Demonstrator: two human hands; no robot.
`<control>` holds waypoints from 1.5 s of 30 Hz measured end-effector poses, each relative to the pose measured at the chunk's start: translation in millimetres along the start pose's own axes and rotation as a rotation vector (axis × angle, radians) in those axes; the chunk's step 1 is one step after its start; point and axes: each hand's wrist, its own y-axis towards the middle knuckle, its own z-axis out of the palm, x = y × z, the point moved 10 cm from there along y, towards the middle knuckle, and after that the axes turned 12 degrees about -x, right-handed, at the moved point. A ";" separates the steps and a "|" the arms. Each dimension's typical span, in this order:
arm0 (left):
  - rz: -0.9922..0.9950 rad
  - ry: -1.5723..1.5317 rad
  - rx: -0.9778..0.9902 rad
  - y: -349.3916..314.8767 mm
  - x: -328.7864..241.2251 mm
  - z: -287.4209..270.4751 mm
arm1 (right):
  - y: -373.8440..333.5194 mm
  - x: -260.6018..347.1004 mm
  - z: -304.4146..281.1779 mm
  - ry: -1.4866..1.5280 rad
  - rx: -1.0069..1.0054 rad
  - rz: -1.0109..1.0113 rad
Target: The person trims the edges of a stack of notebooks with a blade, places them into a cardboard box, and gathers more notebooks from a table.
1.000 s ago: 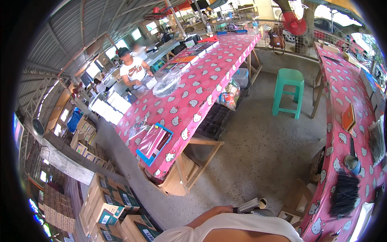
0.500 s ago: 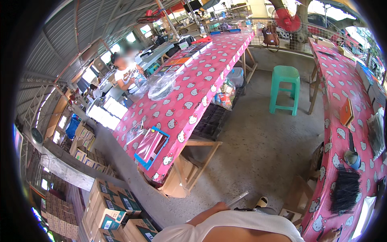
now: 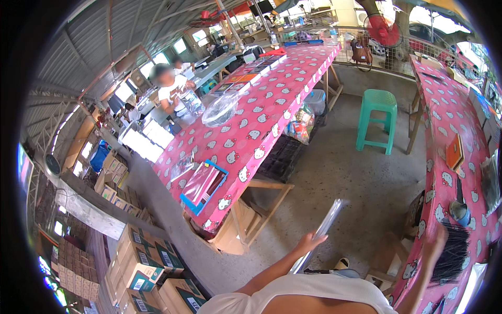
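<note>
My left hand (image 3: 309, 244) is closed around a long, narrow strip of shiny clear plastic (image 3: 330, 219), tilted up in front of my body. Over the right-hand table my right hand (image 3: 435, 242) is beside a pile of thin black strips (image 3: 451, 256); its fingers are too blurred to tell whether they grip anything. Just beyond the pile lies a roll of tape (image 3: 460, 213) on a dark holder. Farther along stands a small orange-covered book (image 3: 455, 153). Clear plastic bags (image 3: 491, 183) lie toward that table's right side.
A long table with a pink patterned cover (image 3: 272, 110) stands ahead, bearing a blue tray (image 3: 205, 187) and crumpled plastic (image 3: 220, 110). A green stool (image 3: 377, 120) is between the tables. Stacked cartons (image 3: 141, 261) are at lower left. Another person (image 3: 175, 94) stands across the table.
My left hand has risen, bringing more of the clear plastic into view. My right hand has moved up from the table's near end to the black pile. The view has shifted slightly.
</note>
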 end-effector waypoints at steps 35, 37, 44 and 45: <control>0.316 -0.929 0.009 -69.7 -129.6 -183.2 | -33.0 238.5 94.3 1.371 0.689 0.154; 0.268 -0.852 0.137 -59.7 -81.1 -175.2 | -45.2 251.3 88.5 1.343 0.726 0.175; 0.119 -1.098 0.178 -95.9 -107.7 -180.5 | -57.6 266.8 45.0 1.292 0.668 -0.064; 0.071 -1.182 0.225 -94.6 -107.3 -174.2 | -56.4 263.8 36.3 1.279 0.626 -0.099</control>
